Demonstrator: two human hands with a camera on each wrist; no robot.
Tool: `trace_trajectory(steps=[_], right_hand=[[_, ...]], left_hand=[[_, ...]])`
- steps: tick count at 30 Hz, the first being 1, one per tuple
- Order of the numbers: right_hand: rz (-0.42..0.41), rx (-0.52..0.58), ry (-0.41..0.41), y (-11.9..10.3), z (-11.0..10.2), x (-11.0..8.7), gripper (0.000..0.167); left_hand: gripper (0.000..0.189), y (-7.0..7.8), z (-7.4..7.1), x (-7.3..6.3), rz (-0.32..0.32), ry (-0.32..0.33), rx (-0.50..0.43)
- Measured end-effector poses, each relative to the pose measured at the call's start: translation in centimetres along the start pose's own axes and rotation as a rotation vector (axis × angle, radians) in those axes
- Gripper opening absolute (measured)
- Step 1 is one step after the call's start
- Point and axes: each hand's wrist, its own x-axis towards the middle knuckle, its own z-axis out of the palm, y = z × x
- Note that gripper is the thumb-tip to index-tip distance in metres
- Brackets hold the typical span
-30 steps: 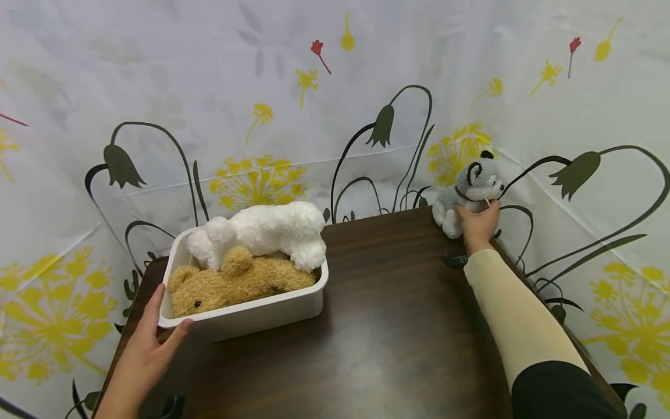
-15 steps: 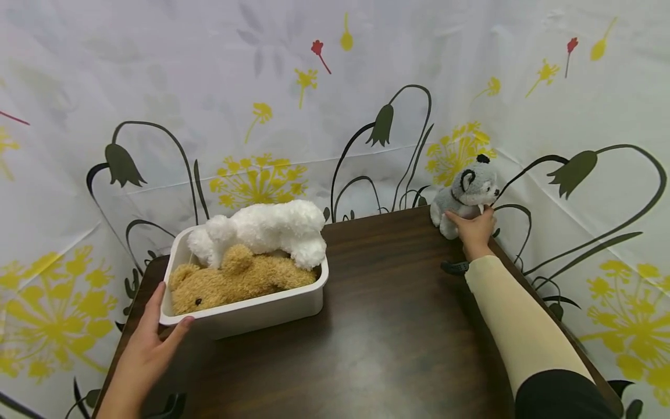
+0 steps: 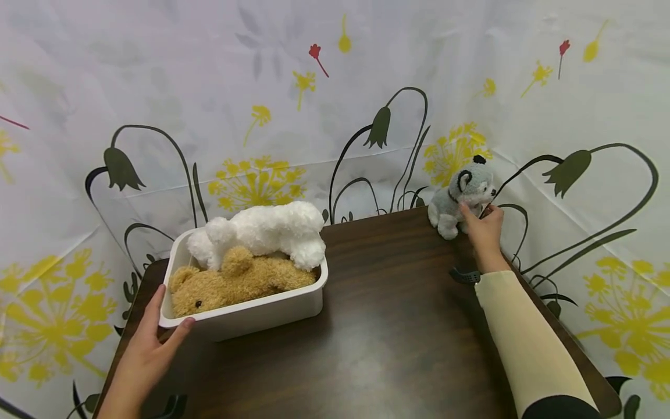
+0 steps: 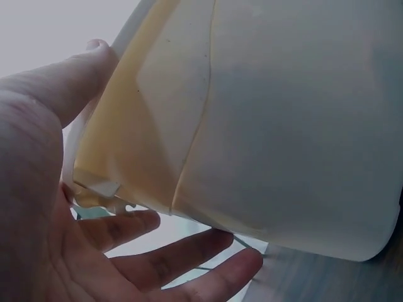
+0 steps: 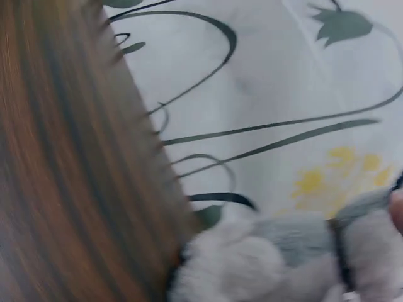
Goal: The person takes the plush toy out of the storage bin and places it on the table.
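Observation:
A white plastic bin (image 3: 277, 320) stands on the left of the table. Inside it lie a fluffy white plush toy (image 3: 272, 227) and a tan plush animal (image 3: 206, 291) with a black eye. My left hand (image 3: 141, 355) holds the bin's near left corner, thumb and fingers spread on either side of it. A grey and white plush dog (image 3: 447, 212) with a dark collar sits upright at the table's far right corner. My right hand (image 3: 485, 235) is at the dog's chest, thumb and fingers apart; one fingertip (image 5: 397, 211) shows near its collar in the right wrist view.
The dark brown wooden table (image 3: 377, 302) runs up to a white curtain (image 3: 324, 116) printed with flowers behind it and to the right. A black strap (image 3: 464, 276) is at my right wrist.
My right hand has loosened around the plush dog and drawn back slightly toward me. The dog stays at the corner. My left hand and the bin have not moved.

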Motion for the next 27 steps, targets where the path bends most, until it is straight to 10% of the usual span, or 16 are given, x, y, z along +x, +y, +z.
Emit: trace_trajectory(steps=[5,11,15,20,27], right_hand=[[-0.048,0.038,0.229,-3.3,-1.2,-1.8,0.047],[-0.404,0.117,0.395,-9.4,0.9,-5.8,0.011],[-0.578,0.068,0.191,-14.1,3.3,-8.4,0.025],[-0.573,-0.041,-0.114,-19.4,6.5,-10.5,0.045],[-0.639,-0.447,-0.531,-22.9,12.3,-13.0,0.051]], left_hand=[[0.101,0.1,0.5,-0.4,0.023,0.011,-0.038],[0.102,0.0,0.0,-0.5,-0.001,0.005,0.007],[0.103,0.0,0.0,-0.6,-0.051,0.000,-0.003],[0.103,0.5,0.1,-0.5,-0.107,0.009,-0.043],[0.103,1.0,0.2,-0.4,-0.124,0.012,-0.059]])
